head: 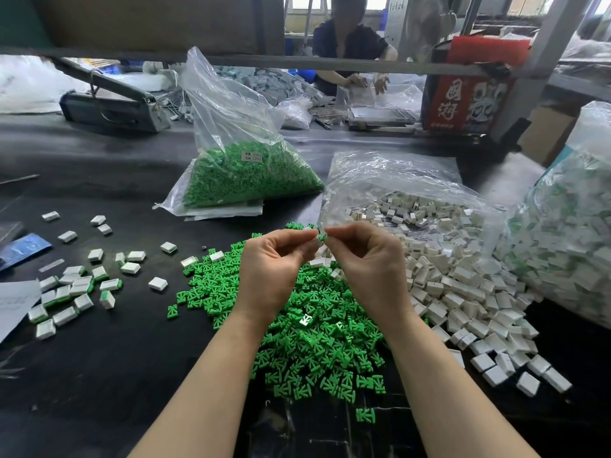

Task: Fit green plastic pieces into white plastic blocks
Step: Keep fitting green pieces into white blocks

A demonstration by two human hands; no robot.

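Left hand (271, 262) has a pinching grip on a white block (310, 230); right hand (367, 259) pinches a green piece (321, 237) against it, above the green pile (314, 325) on the tabletop (115, 375)

My bench is a dark table (99, 375) running far across to another person (350, 44) seated opposite. A grey metal rail (330, 65) crosses overhead, joined at the right by a slanted grey post (535, 61). Daylight enters through windows (307, 3) on the far wall.
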